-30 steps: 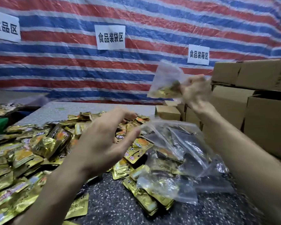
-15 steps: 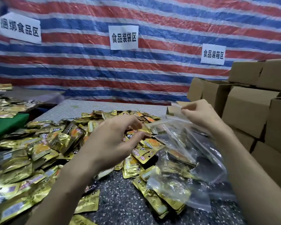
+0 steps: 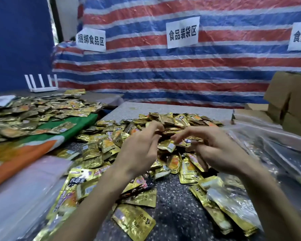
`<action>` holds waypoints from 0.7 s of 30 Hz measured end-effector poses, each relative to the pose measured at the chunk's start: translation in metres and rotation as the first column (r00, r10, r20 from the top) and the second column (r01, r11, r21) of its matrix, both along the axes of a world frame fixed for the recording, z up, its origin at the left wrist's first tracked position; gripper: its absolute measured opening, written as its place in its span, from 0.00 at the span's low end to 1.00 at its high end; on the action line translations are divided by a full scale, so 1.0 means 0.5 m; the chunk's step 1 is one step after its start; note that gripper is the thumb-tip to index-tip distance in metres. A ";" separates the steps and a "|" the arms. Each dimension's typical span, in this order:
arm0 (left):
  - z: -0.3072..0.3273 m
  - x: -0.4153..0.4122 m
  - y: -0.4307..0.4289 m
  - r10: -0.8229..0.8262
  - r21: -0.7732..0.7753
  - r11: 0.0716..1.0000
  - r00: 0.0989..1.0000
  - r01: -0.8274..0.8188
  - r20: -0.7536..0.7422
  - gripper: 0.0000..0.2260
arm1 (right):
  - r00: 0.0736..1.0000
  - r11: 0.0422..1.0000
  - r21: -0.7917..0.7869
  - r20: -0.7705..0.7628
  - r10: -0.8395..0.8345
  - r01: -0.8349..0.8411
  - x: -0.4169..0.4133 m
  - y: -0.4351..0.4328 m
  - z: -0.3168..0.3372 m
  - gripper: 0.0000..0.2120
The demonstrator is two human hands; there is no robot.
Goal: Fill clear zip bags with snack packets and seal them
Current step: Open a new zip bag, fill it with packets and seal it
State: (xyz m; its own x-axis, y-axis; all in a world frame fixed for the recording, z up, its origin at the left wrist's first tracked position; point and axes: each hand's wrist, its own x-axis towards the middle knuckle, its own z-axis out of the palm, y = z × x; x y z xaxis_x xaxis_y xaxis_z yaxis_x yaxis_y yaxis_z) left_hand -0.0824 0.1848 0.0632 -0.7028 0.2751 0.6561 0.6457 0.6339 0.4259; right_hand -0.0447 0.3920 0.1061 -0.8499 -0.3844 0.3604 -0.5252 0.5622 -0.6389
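Since half a second ago the right hand (image 3: 214, 150) has left the bags (image 3: 271, 153) on the right and come to the middle, and the view has turned to the left. Its fingers (image 3: 186, 134) are now curled downward and almost meet the curled fingers (image 3: 154, 127) of the left hand (image 3: 139, 150). The tips of both hands are at the top of the packets (image 3: 109, 145). I think they are gathering some, but the blur does not let me say if any packet is really pinched. Neither hand has a bag.

The packets lie loose in a wide heap on the table (image 3: 172, 202), in front of the person and under both wrists. The clear bags lie heaped to the right of the right forearm.

In my judgement the task is somewhere in the middle. A few bags near the right arm seem to have packets inside, the heap is still large, and the next bag is not yet begun.

Whether those bags are sealed cannot be seen, because they are smeared and shiny. At the lower left a flat stack (image 3: 24, 188) of plastic, perhaps empty bags, is also blurred. A second heap lies on a green cloth (image 3: 73, 129), and the boxes (image 3: 292, 108) are cut off at the right edge.
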 end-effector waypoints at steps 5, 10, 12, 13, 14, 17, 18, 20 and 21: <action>-0.069 -0.001 -0.154 0.287 -0.074 0.956 0.957 -0.284 0.036 0.10 | 0.983 0.977 0.142 0.112 0.147 -0.162 0.021 -0.010 -0.001 0.24; -0.129 -0.019 -0.344 0.853 -0.476 0.513 0.488 -0.714 0.186 0.16 | 0.988 0.977 0.161 0.079 0.130 -0.141 0.029 -0.004 0.001 0.14; -0.160 -0.007 -0.396 0.924 -0.603 0.381 0.286 -0.701 0.252 0.19 | 0.980 0.961 0.208 0.119 0.160 -0.182 0.034 -0.001 0.001 0.11; -0.174 -0.002 -0.412 0.928 -0.625 0.372 0.249 -0.687 0.278 0.18 | 0.974 0.952 0.230 0.143 0.174 -0.203 0.035 0.002 0.000 0.10; -0.184 0.002 -0.423 0.922 -0.620 0.385 0.256 -0.683 0.290 0.16 | 0.970 0.944 0.248 0.163 0.179 -0.216 0.036 0.003 0.000 0.10; -0.185 0.005 -0.430 0.895 -0.518 0.446 0.350 -0.730 0.278 0.08 | 0.968 0.934 0.284 0.185 0.168 -0.216 0.040 0.004 0.002 0.09; -0.179 0.006 -0.429 0.880 -0.459 0.472 0.377 -0.752 0.288 0.07 | 0.969 0.933 0.291 0.189 0.162 -0.213 0.041 0.003 0.002 0.09; -0.168 0.003 -0.431 0.829 -0.341 0.545 0.433 -0.766 0.353 0.12 | 0.969 0.930 0.304 0.196 0.150 -0.206 0.043 0.003 0.002 0.09; -0.163 0.002 -0.432 0.807 -0.318 0.574 0.457 -0.754 0.375 0.16 | 0.969 0.930 0.308 0.198 0.146 -0.203 0.044 0.003 0.002 0.09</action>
